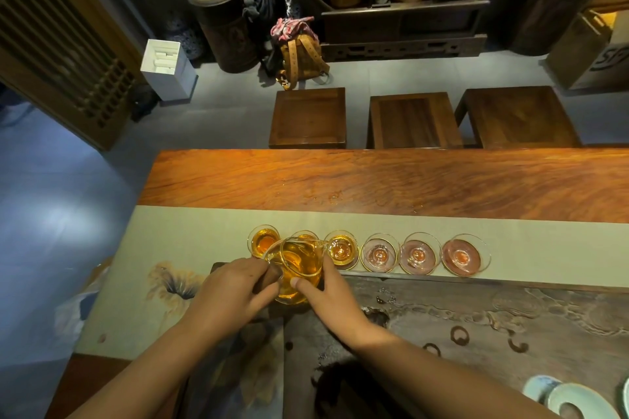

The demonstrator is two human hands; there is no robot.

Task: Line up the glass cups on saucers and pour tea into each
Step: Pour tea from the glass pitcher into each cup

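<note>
I see the long wooden table (374,180) with a pale runner (190,235). On the runner six glass cups stand in one row. My left hand (228,289) grips the handle of the glass pitcher (299,265), my right hand (326,292) curls round its body. The pitcher tilts toward the third cup (341,250), which holds amber tea.

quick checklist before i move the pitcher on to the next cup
1. Grip: left hand holds the pitcher at its handle side, right hand steadies its wall: ok.
2. Third cup filled amber: ok.
3. Second cup level, hidden behind pitcher: cannot tell.
4. Fourth cup upright in line, near empty: ok.
5. Tea left in pitcher, over half: ok.
6. Table dry: not ok, drops behind the cups.
</note>
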